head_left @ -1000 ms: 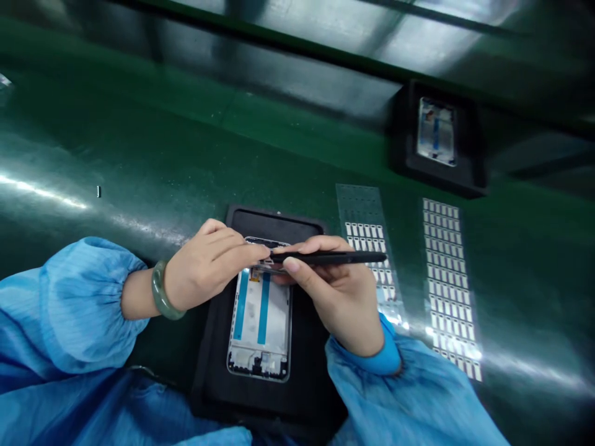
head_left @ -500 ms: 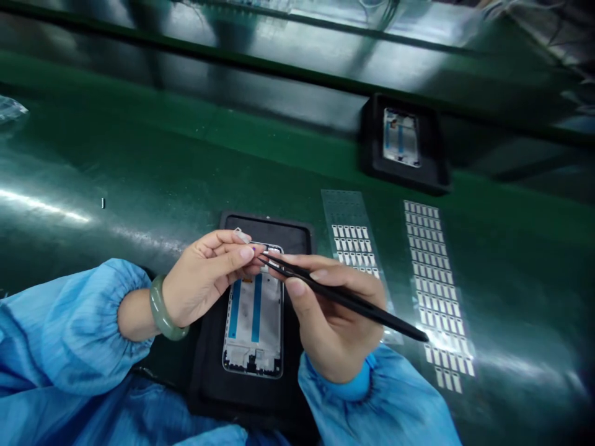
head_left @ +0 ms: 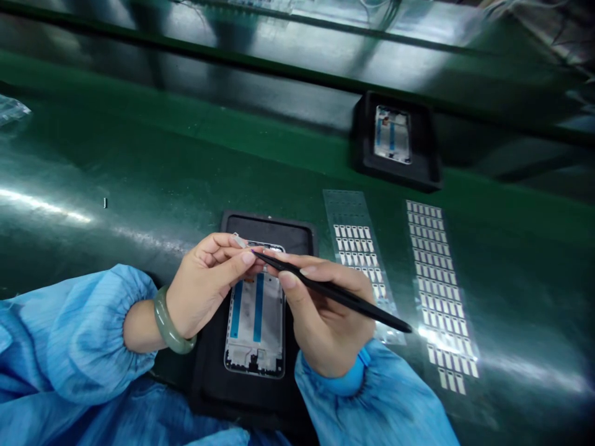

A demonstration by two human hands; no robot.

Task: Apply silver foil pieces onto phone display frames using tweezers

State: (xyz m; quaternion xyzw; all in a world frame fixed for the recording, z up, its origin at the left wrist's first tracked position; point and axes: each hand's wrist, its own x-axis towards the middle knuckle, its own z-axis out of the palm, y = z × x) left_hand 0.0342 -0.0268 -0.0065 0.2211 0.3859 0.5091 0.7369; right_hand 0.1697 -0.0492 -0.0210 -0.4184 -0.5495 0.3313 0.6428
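Note:
Black tweezers [head_left: 332, 292] are held in my right hand [head_left: 325, 316], their arms pressed together and their tip at my left fingertips. My left hand [head_left: 199, 285] pinches a tiny piece with a purple spot; its kind is too small to tell. A small pale tab [head_left: 238, 240] also sticks up between my left fingers. Beneath both hands a phone frame [head_left: 246, 310] with two blue strips lies in a black tray [head_left: 211, 378]. My fingers cover part of the frame's upper end.
Two clear sheets with rows of small white pieces, a nearer sheet [head_left: 356, 241] and a fuller sheet [head_left: 434, 266], lie to the right on the green table [head_left: 162, 155]. Behind them another black tray [head_left: 365, 167] holds a second phone frame [head_left: 393, 139]. A tiny part [head_left: 105, 202] lies at left.
The tweezers' arms, apart before, have closed at my left fingertips. My right hand has moved slightly left, and my left hand slightly right.

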